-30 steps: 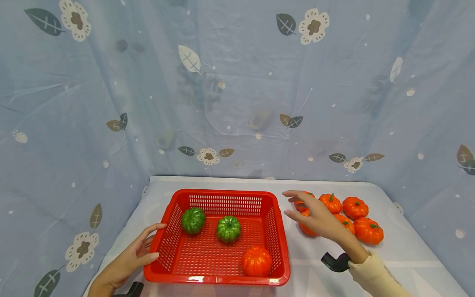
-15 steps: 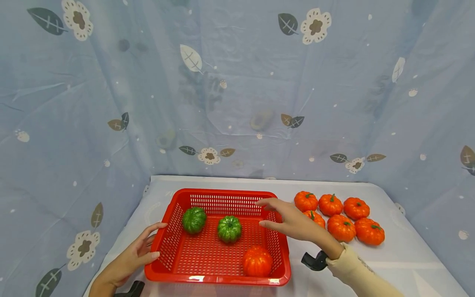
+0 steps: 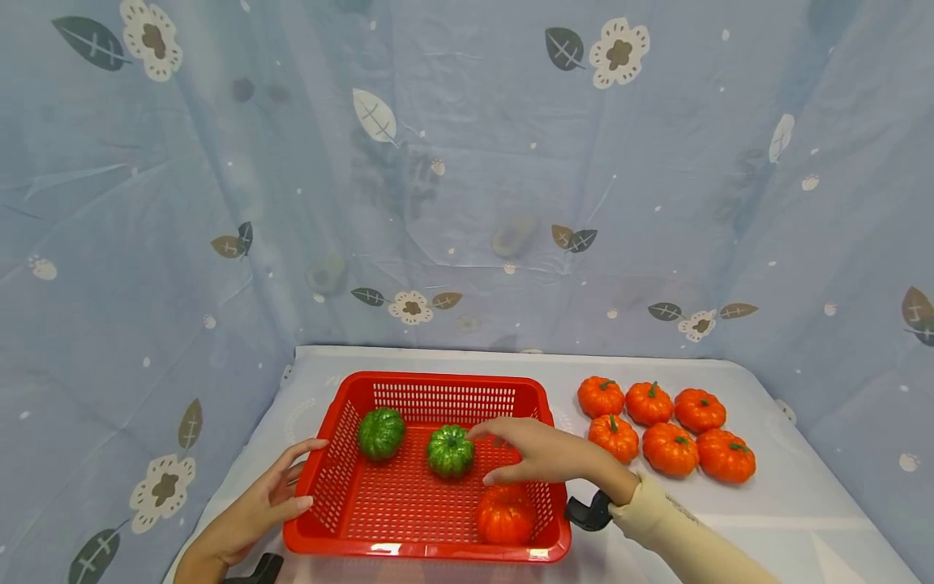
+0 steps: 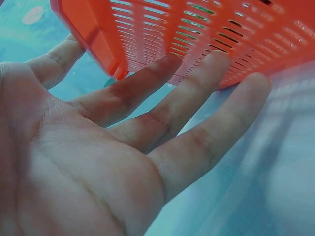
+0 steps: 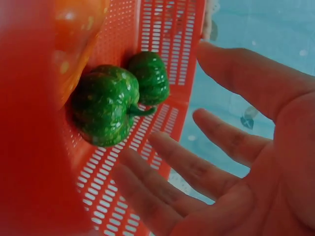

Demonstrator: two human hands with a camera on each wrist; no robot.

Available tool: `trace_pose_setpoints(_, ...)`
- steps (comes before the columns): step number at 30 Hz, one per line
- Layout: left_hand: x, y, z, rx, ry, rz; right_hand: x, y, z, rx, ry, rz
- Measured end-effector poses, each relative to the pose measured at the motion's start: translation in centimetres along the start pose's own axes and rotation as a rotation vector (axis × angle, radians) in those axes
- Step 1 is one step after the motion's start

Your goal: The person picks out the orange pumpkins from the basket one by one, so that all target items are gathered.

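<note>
A red plastic basket [image 3: 430, 379] holds two green toy pumpkins, one at the left [image 3: 381, 434] and one near the middle [image 3: 450, 452], plus an orange pumpkin [image 3: 505, 521] in its near right corner. My left hand [image 3: 255, 503] touches the basket's left side, fingers and thumb stretched out against it; the left wrist view shows those fingers [image 4: 192, 78] nearly straight. Over the basket's right part hovers my right hand [image 3: 543, 450], holding nothing. Its spread fingers are close to the middle green pumpkin [image 5: 106, 103], with a gap visible in the right wrist view.
Several orange pumpkins [image 3: 670, 449] lie in two rows on the white table [image 3: 722, 527], right of the basket. A blue patterned cloth [image 3: 467, 203] hangs behind and along both sides. The basket's walls rise around the pumpkins inside.
My right hand has moved left and nearer, from over the orange pumpkins to over the basket, and carries nothing. The left hand and the basket stay where they were.
</note>
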State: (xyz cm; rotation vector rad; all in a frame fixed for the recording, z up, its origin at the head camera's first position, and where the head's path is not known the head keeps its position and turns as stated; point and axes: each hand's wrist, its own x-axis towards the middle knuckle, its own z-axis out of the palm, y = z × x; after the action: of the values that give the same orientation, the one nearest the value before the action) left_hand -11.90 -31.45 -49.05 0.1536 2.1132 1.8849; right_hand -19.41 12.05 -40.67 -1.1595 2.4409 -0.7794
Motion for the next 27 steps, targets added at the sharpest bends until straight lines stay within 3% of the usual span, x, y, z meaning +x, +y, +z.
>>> trace_pose_setpoints(10, -0.1, 0.0, 0.0, 0.003, -0.003, -0.009, 1.2, -0.6, 0.3, -0.047, -0.198, -0.034)
trace_pose_setpoints(16, 0.0, 0.0, -0.1, -0.008, -0.017, 0.007, 1.3, -1.0, 0.6, -0.049, -0.31, 0.02)
trace_pose_setpoints(27, -0.1, 0.0, 0.0, -0.021, -0.026, 0.007, 1.8, -1.2, 0.9, -0.136, -0.437, 0.083)
